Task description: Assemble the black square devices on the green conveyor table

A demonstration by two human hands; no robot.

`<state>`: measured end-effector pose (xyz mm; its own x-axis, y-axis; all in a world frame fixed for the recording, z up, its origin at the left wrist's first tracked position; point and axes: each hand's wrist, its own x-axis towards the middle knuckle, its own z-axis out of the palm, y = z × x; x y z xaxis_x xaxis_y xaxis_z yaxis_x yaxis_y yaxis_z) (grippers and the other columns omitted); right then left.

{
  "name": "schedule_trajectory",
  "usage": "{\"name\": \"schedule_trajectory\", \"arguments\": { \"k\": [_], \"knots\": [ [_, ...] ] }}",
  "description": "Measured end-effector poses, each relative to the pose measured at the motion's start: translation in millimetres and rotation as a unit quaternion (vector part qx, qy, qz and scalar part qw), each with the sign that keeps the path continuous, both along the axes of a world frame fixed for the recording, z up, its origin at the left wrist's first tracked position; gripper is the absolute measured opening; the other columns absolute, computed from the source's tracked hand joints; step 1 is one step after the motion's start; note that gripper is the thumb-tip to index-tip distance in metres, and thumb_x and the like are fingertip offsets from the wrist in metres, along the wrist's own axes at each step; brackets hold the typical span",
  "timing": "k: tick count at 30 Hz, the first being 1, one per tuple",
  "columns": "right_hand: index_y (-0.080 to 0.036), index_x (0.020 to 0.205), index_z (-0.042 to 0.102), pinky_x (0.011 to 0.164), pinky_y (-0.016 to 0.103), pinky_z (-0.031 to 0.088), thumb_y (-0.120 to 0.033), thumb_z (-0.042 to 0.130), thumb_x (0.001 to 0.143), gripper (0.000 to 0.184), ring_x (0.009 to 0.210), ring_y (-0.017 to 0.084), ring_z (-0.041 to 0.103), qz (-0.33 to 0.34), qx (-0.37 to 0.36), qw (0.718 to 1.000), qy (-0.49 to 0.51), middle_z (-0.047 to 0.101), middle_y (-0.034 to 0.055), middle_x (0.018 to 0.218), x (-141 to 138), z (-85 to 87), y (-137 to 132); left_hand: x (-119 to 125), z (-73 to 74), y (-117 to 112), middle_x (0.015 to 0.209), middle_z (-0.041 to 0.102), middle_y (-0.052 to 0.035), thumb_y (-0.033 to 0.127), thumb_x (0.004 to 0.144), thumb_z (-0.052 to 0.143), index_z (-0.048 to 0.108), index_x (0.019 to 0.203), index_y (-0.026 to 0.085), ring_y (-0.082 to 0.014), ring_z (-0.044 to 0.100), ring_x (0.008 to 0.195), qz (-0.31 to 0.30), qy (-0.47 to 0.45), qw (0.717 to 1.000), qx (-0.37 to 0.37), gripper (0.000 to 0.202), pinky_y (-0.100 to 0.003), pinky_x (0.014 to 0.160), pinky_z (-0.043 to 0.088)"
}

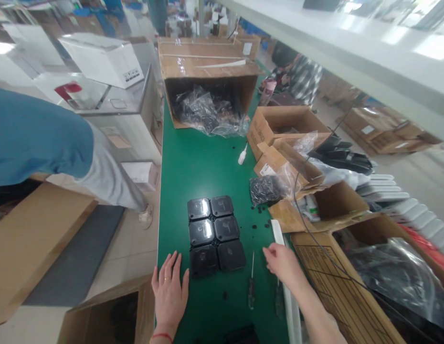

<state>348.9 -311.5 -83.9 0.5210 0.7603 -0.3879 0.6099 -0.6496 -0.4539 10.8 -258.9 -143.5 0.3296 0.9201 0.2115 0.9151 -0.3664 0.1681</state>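
Black square units (pixel 226 228), six, arranged in three rows of two on one green counter (pixel 204 165).
Left hand (pixel 170 286), one: laid open, fingers spread, nothing held, beside the near-left unit. Right hand (pixel 279 260), one: fingers curled; whether anything is gripped cannot be told. Screwdrivers (pixel 251 292), two, placed near it; white bottle (pixel 242 156), one, farther up.

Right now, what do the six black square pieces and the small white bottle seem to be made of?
Black square pieces: probably hard plastic, smooth and glossy, judging by bright reflections on some tops. White bottle: likely plastic, by its opaque white body; too small here to judge finish.
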Motion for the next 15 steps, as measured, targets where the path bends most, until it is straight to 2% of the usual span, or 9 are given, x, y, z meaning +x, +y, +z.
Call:
{"name": "schedule_trajectory", "arguments": {
  "k": [3, 5, 7, 8, 10, 11, 13, 15],
  "knots": [
    [-0.025, 0.053, 0.048, 0.049, 0.030, 0.039, -0.043, 0.055, 0.084, 0.037, 0.054, 0.021, 0.065, 0.047, -0.101, 0.994, 0.013, 0.064, 0.0042, 0.051, -35, -7.7, -12, 0, 1.7, 0, 0.140, 0.056, -0.0117, 0.034, 0.099, 0.043, 0.050, 0.135, 0.016, -0.0277, 0.048, 0.133, -0.003, 0.006, 1.000, 0.000, 0.042, -0.052, 0.117, 0.024],
    [-0.025, 0.054, 0.048, 0.052, 0.032, 0.038, -0.035, 0.059, 0.079, 0.028, 0.063, 0.025, 0.067, 0.071, -0.119, 0.990, -0.029, 0.069, 0.0080, 0.063, -53, -14.4, -21, -1, 2.3, 0, 0.141, 0.056, -0.0113, 0.034, 0.098, 0.043, 0.050, 0.135, 0.016, -0.0272, 0.048, 0.133, -0.005, 0.008, 1.000, -0.001, 0.042, -0.051, 0.117, 0.024],
    [-0.025, 0.055, 0.047, 0.055, 0.033, 0.039, -0.027, 0.056, 0.076, 0.022, 0.066, 0.025, 0.066, 0.064, -0.103, 0.992, -0.041, 0.069, 0.0087, 0.068, -60, -20.1, -28, -1, 2.1, -1, 0.141, 0.056, -0.0112, 0.035, 0.098, 0.044, 0.050, 0.136, 0.017, -0.0268, 0.047, 0.133, -0.004, 0.007, 1.000, -0.002, 0.042, -0.050, 0.118, 0.023],
    [-0.025, 0.057, 0.045, 0.056, 0.034, 0.040, -0.026, 0.052, 0.077, 0.021, 0.064, 0.024, 0.065, 0.041, -0.081, 0.996, -0.014, 0.067, 0.0072, 0.065, -59, -21.6, -30, -2, 1.8, -1, 0.141, 0.056, -0.0111, 0.034, 0.098, 0.044, 0.050, 0.136, 0.017, -0.0266, 0.047, 0.134, -0.004, 0.007, 1.000, -0.003, 0.042, -0.050, 0.119, 0.022],
    [-0.025, 0.062, 0.045, 0.057, 0.033, 0.045, -0.033, 0.045, 0.084, 0.023, 0.056, 0.020, 0.060, -0.043, -0.013, 0.993, 0.109, 0.060, 0.0018, 0.057, -53, -20.8, -30, -3, 0.9, -2, 0.142, 0.056, -0.0108, 0.034, 0.098, 0.045, 0.050, 0.137, 0.017, -0.0262, 0.046, 0.135, -0.004, 0.006, 1.000, -0.004, 0.043, -0.049, 0.119, 0.021],
    [-0.025, 0.066, 0.046, 0.058, 0.033, 0.047, -0.040, 0.042, 0.087, 0.026, 0.052, 0.018, 0.057, -0.096, 0.028, 0.978, 0.183, 0.055, -0.0016, 0.053, -49, -18.3, -28, -3, 0.6, -2, 0.142, 0.056, -0.0105, 0.034, 0.098, 0.046, 0.049, 0.137, 0.017, -0.0260, 0.046, 0.135, -0.004, 0.006, 1.000, -0.005, 0.043, -0.049, 0.120, 0.020],
    [-0.025, 0.077, 0.050, 0.054, 0.030, 0.048, -0.058, 0.042, 0.088, 0.036, 0.047, 0.014, 0.048, -0.189, 0.114, 0.931, 0.291, 0.045, -0.0071, 0.051, -45, -10.1, -20, -4, 0.6, -2, 0.143, 0.055, -0.0099, 0.034, 0.098, 0.046, 0.049, 0.138, 0.017, -0.0254, 0.046, 0.135, -0.004, 0.006, 1.000, -0.006, 0.044, -0.049, 0.120, 0.019],
    [-0.023, 0.077, 0.052, 0.047, 0.025, 0.039, -0.068, 0.048, 0.084, 0.045, 0.045, 0.011, 0.038, -0.246, 0.196, 0.897, 0.310, 0.036, -0.0091, 0.052, -46, -1.0, -12, -5, 1.3, -2, 0.143, 0.055, -0.0090, 0.035, 0.098, 0.046, 0.048, 0.139, 0.017, -0.0247, 0.046, 0.135, -0.004, 0.006, 1.000, -0.006, 0.044, -0.048, 0.121, 0.018]
  ]
}}
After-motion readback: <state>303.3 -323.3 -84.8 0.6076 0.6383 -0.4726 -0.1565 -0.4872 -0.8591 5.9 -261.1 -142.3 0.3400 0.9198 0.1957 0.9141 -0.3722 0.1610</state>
